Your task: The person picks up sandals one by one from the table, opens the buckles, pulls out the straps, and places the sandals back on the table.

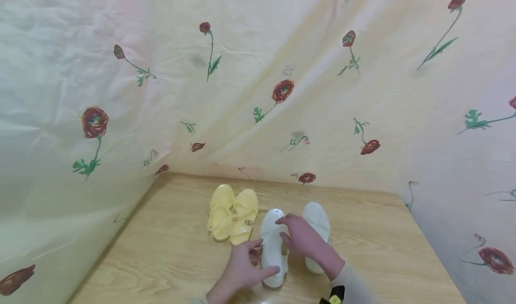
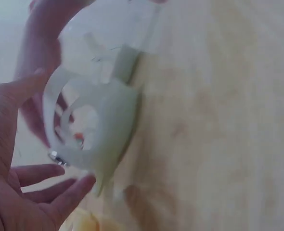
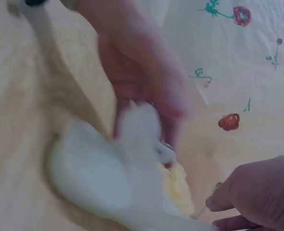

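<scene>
A white sandal [image 1: 271,254] with cut-out straps and a small metal buckle [image 2: 57,158] is between the two hands. My left hand [image 1: 246,268] holds it around the heel end, thumb across the back strap, other fingers by the buckle side. Over its front part, my right hand [image 1: 302,239] bends its fingers at the strap; in the right wrist view, the right hand [image 3: 260,197] has finger and thumb tips at the strap's end. The matching white sandal [image 1: 316,221] lies just right, partly covered by my right forearm. The wrist views are blurred.
A pair of yellow sandals [image 1: 221,201] stands side by side, left of the white ones. Everything rests on a light wooden table [image 1: 161,237]. Flower-printed cloth [image 1: 242,93] hangs behind the table and along both sides.
</scene>
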Demonstrator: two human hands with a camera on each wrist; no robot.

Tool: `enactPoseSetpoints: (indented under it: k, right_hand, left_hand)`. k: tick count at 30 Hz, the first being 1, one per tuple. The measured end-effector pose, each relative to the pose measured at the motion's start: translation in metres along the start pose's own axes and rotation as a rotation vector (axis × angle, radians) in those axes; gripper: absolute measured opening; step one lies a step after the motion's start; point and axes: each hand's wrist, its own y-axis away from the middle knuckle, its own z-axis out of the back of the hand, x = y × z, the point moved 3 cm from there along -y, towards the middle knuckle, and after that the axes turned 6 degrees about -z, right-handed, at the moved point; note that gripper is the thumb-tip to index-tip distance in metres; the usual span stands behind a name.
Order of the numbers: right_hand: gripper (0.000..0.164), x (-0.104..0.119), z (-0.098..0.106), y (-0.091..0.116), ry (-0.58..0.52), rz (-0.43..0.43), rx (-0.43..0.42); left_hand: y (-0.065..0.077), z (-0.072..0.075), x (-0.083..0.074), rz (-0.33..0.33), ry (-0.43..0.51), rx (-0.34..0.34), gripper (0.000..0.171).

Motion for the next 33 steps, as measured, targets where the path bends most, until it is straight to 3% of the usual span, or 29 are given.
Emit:
enactPoseSetpoints:
  k: [3,7,13,18,24,28,33]
  right_hand:
    - [0.026,-0.005,0.004,-0.013,0.032,0.005,0.036]
    - [0.025,-0.014,0.003,-0.020,0.044,-0.023,0.065]
    - [0.020,-0.019,0.007,-0.009,-0.049,-0.079,0.036]
    - [0.020,-0.027,0.022,0.013,-0.091,-0.095,-0.081]
    - [0.020,-0.045,0.036,0.040,-0.070,-0.074,-0.232]
    - [0.020,-0.060,0.036,0.055,-0.069,-0.114,-0.252]
    - [0.018,-0.074,0.032,0.066,-0.055,-0.171,-0.262]
  left_hand:
    - [0.007,-0.008,-0.001,-0.035,-0.057,0.021,0.100]
    - [0.012,-0.017,0.001,-0.023,-0.069,0.054,0.111]
    - [0.011,-0.024,0.002,0.007,-0.142,0.024,0.097]
    - [-0.003,-0.023,0.005,-0.003,-0.178,-0.045,0.083]
    - [-0.034,-0.018,0.006,-0.105,-0.296,-0.143,0.077]
    - [-0.044,-0.019,0.007,-0.097,-0.310,-0.133,0.082]
    - [-0.041,-0.021,0.009,-0.065,-0.369,-0.106,0.094]
